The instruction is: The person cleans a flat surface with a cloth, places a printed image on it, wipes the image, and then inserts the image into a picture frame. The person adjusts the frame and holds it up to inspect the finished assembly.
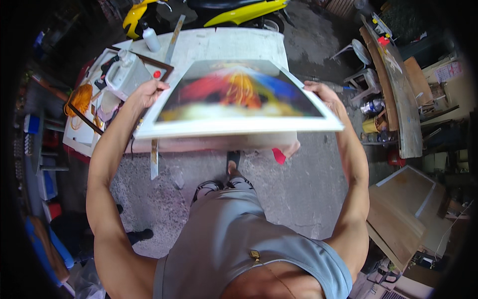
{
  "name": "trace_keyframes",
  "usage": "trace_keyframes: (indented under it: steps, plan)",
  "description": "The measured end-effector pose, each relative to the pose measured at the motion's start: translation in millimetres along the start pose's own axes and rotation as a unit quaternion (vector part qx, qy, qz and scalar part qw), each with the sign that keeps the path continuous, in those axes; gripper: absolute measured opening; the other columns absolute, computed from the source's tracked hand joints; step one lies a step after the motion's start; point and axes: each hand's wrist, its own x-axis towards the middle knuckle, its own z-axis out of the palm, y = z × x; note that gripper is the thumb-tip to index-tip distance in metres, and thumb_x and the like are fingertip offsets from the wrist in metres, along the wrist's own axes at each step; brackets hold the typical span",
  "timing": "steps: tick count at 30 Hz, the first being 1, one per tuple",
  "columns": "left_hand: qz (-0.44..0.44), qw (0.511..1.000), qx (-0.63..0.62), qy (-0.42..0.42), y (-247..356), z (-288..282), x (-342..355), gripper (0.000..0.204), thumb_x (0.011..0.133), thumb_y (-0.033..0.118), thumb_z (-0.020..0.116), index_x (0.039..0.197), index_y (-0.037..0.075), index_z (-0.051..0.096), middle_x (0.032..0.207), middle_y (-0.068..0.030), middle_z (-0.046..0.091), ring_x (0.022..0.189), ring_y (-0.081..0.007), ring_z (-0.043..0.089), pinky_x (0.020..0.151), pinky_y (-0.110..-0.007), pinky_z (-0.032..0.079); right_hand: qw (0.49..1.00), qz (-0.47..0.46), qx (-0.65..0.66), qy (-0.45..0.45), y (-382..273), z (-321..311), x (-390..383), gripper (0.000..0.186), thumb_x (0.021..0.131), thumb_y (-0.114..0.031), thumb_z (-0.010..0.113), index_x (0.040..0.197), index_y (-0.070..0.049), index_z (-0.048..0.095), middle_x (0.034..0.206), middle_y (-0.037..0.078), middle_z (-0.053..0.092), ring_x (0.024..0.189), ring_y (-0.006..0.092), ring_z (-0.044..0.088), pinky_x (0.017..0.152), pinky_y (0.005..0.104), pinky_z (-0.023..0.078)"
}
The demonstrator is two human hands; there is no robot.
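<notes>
A colourful picture print (239, 94) with a white border is held up above a white table (234, 42). Motion blurs its image, which shows red, blue, orange and yellow. The near edge hangs out past the table's front. My left hand (149, 93) grips the left border, with the thumb on top. My right hand (321, 91) is closed around the right border, fingers partly hidden. Beside my left hand stands a translucent plastic jug (127, 79). Under the print, a long metal ruler (155, 162) sticks out at the table's near edge.
A white bottle (150, 40) stands at the back left of the table. Orange twine (79, 102) and a dark-edged frame (162, 66) lie at left. Yellow motorbikes (244, 14) are parked beyond. To the right are a wooden bench (398, 94), a plastic stool (366, 82) and leaning boards (403, 214).
</notes>
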Motion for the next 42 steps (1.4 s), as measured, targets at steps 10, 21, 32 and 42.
trace_keyframes:
  steps: [10,21,32,42]
  plan:
    - [0.133,0.967,0.136,0.170,-219,-16,66,0.045,0.084,-0.005,0.051,0.128,-0.004,0.042,0.104,-0.0152,0.060,0.087,-0.0199,0.063,0.078,-0.032,0.055,0.984,-0.051,-0.053,0.164,237,-50,37,0.046,0.083,0.003,0.060,0.127,0.003,0.046,0.100,0.016,0.064,0.084,0.0199,0.065,0.074,0.0310,0.055]
    - [0.185,0.776,0.428,0.424,-311,-40,-12,0.062,0.077,0.034,0.071,0.125,-0.001,0.053,0.094,-0.0166,0.068,0.084,-0.0299,0.066,0.079,-0.037,0.049,0.782,-0.071,-0.459,0.416,324,-52,-35,0.044,0.079,-0.030,0.066,0.114,-0.003,0.062,0.093,0.021,0.068,0.092,0.0318,0.067,0.082,0.0379,0.050]
    - [0.079,0.766,0.579,0.267,-369,5,-23,0.031,0.072,0.020,0.062,0.093,-0.003,0.062,0.087,-0.0273,0.063,0.087,-0.0434,0.061,0.078,-0.047,0.047,0.762,-0.033,-0.498,0.413,336,-17,-39,0.026,0.080,-0.021,0.064,0.101,-0.007,0.070,0.091,0.023,0.066,0.090,0.0343,0.066,0.082,0.0383,0.050]
    - [0.134,0.795,0.494,0.327,-267,-6,1,0.055,0.075,0.020,0.066,0.126,0.003,0.052,0.098,-0.0152,0.067,0.085,-0.0263,0.065,0.074,-0.035,0.051,0.753,-0.049,-0.532,0.383,248,-51,6,0.039,0.081,-0.030,0.067,0.111,-0.005,0.066,0.097,0.020,0.067,0.095,0.0295,0.066,0.082,0.0372,0.050]
